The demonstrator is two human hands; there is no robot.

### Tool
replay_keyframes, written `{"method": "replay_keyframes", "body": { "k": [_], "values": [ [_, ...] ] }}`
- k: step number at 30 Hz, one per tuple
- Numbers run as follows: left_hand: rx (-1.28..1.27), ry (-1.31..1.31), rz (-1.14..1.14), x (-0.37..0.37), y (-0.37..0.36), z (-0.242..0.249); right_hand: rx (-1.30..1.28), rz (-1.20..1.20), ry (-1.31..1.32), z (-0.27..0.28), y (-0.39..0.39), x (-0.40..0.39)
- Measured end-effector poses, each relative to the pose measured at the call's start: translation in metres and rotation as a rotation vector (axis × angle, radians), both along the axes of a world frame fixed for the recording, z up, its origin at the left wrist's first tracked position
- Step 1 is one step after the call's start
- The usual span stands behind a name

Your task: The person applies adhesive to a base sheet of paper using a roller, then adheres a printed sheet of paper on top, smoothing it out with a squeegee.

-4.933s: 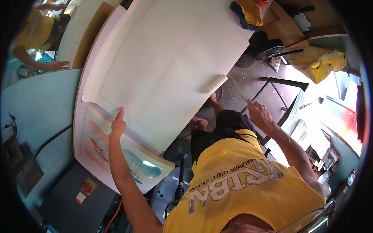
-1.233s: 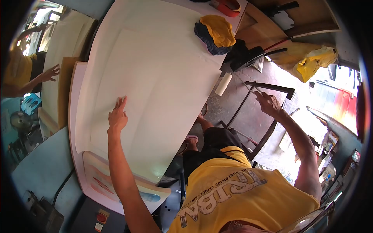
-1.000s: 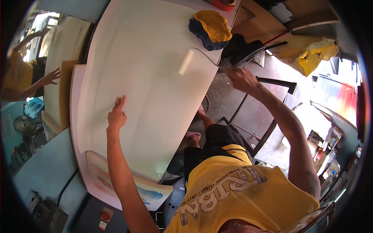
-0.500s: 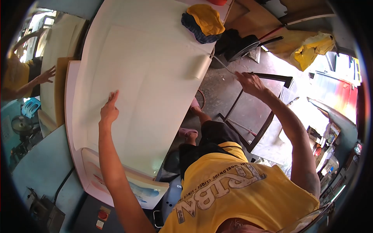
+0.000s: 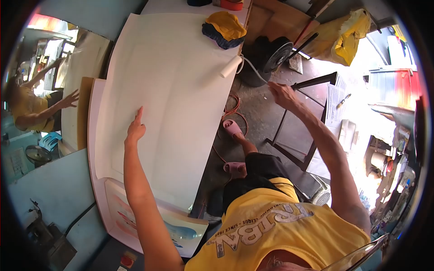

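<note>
A large white sheet (image 5: pixel 167 117) covers the table in front of me. My left hand (image 5: pixel 136 128) rests on it, fingers stretched out toward the far end, holding nothing. Past the table's right edge, my right hand (image 5: pixel 283 95) is closed round the handle end of a paint roller (image 5: pixel 231 66). The roller's white sleeve overlaps the sheet's right edge in this view, and its bent wire frame runs back to my fist. The handle itself is mostly hidden by my fingers.
A yellow and dark blue cloth (image 5: pixel 224 28) lies at the table's far right. Beside the table stand a black fan (image 5: pixel 275 54) and a dark metal frame (image 5: pixel 294 151). An orange cord (image 5: pixel 233 106) lies on the floor. A printed sheet (image 5: pixel 181 228) lies at the near end, and a mirror (image 5: pixel 86 54) hangs left.
The roller has tilted and shifted slightly toward the far end, with my right hand moving a little left. My view has turned slightly; my left hand stays on the sheet.
</note>
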State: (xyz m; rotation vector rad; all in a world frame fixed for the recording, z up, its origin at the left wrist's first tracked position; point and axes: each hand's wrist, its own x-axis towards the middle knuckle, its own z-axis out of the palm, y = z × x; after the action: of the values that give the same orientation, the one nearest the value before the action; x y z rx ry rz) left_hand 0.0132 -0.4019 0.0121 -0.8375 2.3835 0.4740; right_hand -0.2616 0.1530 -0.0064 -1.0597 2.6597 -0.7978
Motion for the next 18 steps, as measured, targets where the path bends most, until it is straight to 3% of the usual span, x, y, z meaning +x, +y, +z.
{"method": "replay_keyframes", "body": {
  "k": [5, 8, 14, 18],
  "values": [
    [-0.012, -0.010, -0.013, 0.001, -0.007, -0.006, -0.086, -0.094, -0.037, -0.039, -0.015, 0.031],
    [-0.011, -0.046, -0.005, 0.009, -0.001, -0.008, 0.004, -0.146, -0.165, -0.041, 0.019, 0.084],
    [-0.028, -0.015, 0.001, 0.003, 0.000, -0.004, -0.075, -0.250, -0.194, -0.018, -0.009, 0.087],
    [-0.039, 0.004, -0.032, 0.003, -0.004, -0.009, -0.151, -0.286, -0.191, -0.032, -0.037, 0.075]
  ]
}}
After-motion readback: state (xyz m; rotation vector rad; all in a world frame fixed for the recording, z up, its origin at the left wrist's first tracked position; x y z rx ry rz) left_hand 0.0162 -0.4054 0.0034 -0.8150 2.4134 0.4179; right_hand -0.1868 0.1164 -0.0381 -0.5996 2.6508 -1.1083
